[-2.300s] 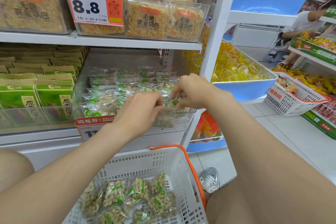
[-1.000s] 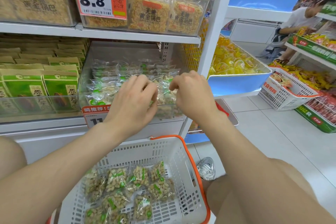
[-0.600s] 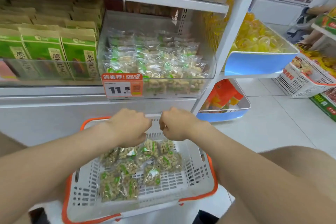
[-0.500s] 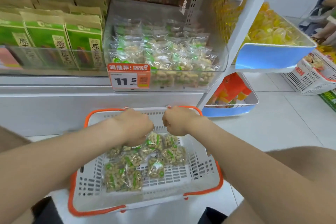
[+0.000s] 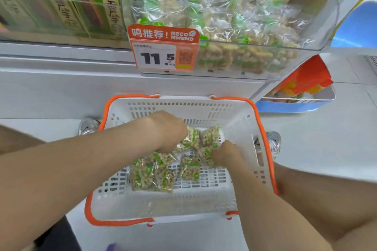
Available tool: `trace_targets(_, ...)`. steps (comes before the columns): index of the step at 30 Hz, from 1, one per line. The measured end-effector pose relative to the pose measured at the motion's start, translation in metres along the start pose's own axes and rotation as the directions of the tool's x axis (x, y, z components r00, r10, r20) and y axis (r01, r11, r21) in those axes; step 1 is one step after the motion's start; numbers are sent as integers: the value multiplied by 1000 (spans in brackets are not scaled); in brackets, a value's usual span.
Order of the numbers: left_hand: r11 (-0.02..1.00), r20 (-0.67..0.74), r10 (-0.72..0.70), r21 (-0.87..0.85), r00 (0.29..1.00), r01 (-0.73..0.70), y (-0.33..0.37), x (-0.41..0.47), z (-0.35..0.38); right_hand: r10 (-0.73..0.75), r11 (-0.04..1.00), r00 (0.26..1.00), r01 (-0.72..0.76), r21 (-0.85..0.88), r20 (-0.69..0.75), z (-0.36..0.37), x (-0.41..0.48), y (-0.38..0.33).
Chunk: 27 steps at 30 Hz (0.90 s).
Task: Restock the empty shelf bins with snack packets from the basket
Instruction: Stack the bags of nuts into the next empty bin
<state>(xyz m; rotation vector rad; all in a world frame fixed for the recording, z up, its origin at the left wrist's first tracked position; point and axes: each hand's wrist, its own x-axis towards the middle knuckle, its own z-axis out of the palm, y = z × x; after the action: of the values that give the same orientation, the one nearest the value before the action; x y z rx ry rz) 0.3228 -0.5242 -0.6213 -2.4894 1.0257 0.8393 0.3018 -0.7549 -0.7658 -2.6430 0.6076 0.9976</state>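
Head view: clear, green-marked snack packets (image 5: 153, 175) of pale nuts lie heaped in the white basket (image 5: 204, 199). Left hand (image 5: 167, 130) and right hand (image 5: 224, 154) reach onto them, fingers hidden, grip unclear.

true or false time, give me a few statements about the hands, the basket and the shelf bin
1. The left hand and right hand are both down in the basket among the snack packets. True.
2. The basket's rim is blue. False: it is orange.
3. The price tag reads 11.5. True.
4. The clear bin behind the tag is empty. False: it holds many snack packets.
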Motion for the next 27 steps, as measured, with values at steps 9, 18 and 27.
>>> trace_targets(9, 998, 16, 6, -62, 1000, -5, -5, 2, 8, -20, 996, 1000, 19, -87, -17, 32, 17, -3)
trace_targets(18, 984, -77, -58, -172, 995, 44, -2, -23, -13, -442, 879, 859, 472, -67, 260, -45, -36, -54)
trace_targets(27, 893, -354, -188, -450, 916, 9, -21, -83, -63, -683, 725, 690, 682, 101, 242, -156, -163, -101)
